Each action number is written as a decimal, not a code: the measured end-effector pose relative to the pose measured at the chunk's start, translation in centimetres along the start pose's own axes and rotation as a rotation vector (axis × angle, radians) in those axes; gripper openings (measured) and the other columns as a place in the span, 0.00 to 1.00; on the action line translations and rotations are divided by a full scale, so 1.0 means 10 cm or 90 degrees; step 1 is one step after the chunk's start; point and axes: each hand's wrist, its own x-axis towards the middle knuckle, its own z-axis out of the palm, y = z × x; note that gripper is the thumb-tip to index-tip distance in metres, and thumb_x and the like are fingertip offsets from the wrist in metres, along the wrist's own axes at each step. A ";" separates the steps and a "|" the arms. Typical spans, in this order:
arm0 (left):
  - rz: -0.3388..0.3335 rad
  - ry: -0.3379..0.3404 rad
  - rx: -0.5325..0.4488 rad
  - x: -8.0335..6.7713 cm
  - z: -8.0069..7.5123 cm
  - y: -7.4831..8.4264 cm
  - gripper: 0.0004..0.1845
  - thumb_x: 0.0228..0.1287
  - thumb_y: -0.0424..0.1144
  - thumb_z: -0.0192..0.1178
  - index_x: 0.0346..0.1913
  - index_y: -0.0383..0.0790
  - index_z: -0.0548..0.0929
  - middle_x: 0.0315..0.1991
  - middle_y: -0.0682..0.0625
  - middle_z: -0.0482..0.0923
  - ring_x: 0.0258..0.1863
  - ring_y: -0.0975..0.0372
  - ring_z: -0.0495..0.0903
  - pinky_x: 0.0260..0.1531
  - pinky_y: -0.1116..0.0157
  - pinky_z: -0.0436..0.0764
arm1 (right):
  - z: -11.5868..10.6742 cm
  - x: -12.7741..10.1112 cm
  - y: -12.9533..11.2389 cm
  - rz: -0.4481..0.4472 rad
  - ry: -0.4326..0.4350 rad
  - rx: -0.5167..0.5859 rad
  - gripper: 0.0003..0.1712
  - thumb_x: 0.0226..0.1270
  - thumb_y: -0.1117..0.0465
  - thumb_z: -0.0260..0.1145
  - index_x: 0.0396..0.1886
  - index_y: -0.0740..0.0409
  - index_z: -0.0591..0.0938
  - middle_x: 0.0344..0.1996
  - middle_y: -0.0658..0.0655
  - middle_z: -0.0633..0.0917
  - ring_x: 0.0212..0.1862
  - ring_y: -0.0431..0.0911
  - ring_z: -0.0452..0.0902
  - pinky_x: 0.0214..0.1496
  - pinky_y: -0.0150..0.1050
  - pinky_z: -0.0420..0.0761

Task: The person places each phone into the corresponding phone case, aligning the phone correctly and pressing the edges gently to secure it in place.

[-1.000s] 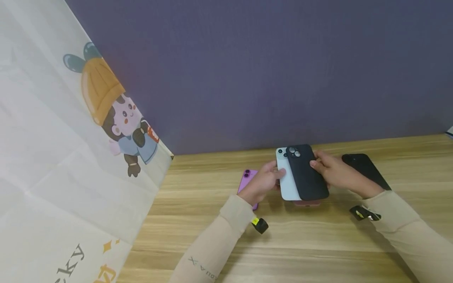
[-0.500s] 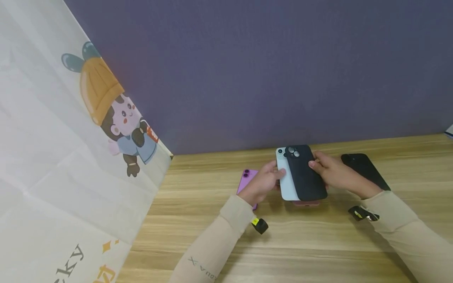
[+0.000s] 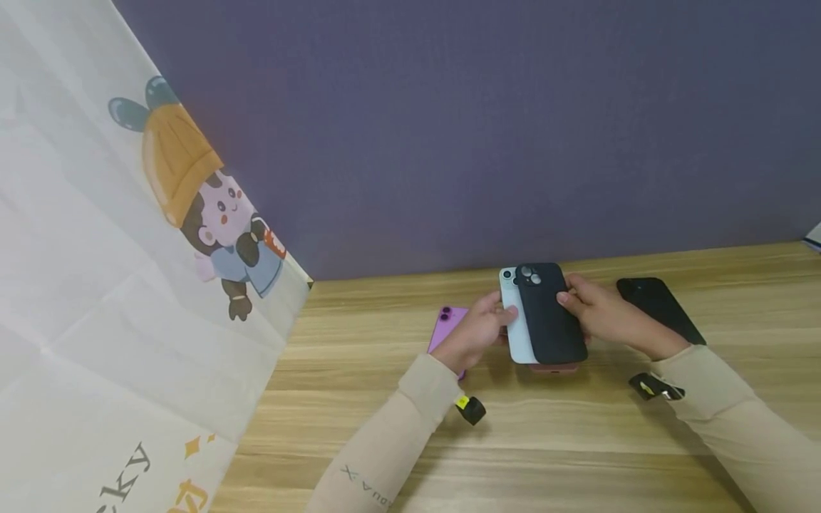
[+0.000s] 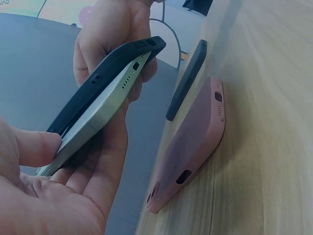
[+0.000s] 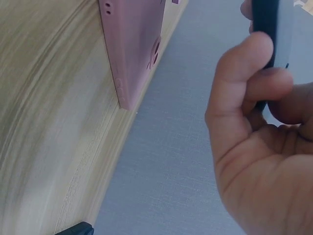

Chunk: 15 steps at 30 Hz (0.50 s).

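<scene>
My left hand (image 3: 477,326) pinches the pale phone (image 3: 521,336) by its near edge; my right hand (image 3: 603,313) grips the case (image 3: 553,317), lying off-centre over that phone, between my fingers. Should my left thumb press too lightly, the pale phone could slip onto the pink phone (image 4: 195,132) below; uneven right-hand pressure might snag a corner.

The left hand (image 4: 58,196) holds a pale phone (image 4: 96,117) between thumb and fingers. The right hand (image 4: 115,24) grips a black case (image 4: 100,73) set against the phone, a dark gap showing between them. On the wooden table (image 4: 264,122) a pink case (image 4: 193,142) lies near a thin dark slab (image 4: 188,81)
</scene>
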 end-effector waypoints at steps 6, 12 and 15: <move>0.003 -0.009 0.004 0.01 0.00 -0.02 0.20 0.81 0.36 0.47 0.70 0.42 0.72 0.57 0.37 0.84 0.49 0.54 0.86 0.51 0.56 0.86 | 0.02 0.00 -0.02 -0.005 -0.006 0.033 0.18 0.85 0.62 0.47 0.62 0.72 0.65 0.25 0.56 0.80 0.15 0.50 0.73 0.19 0.44 0.79; 0.004 -0.016 0.003 0.01 0.01 -0.04 0.20 0.81 0.35 0.47 0.71 0.41 0.72 0.57 0.36 0.84 0.52 0.51 0.86 0.53 0.54 0.86 | 0.04 0.00 -0.01 -0.007 -0.002 0.033 0.16 0.84 0.64 0.48 0.61 0.71 0.66 0.24 0.55 0.80 0.14 0.49 0.73 0.18 0.45 0.79; 0.003 -0.015 0.000 0.01 0.02 -0.03 0.20 0.81 0.35 0.46 0.71 0.41 0.72 0.57 0.36 0.83 0.53 0.50 0.86 0.53 0.54 0.86 | 0.04 -0.01 -0.02 -0.006 0.002 0.024 0.16 0.84 0.63 0.48 0.61 0.71 0.66 0.23 0.55 0.80 0.14 0.50 0.74 0.19 0.45 0.79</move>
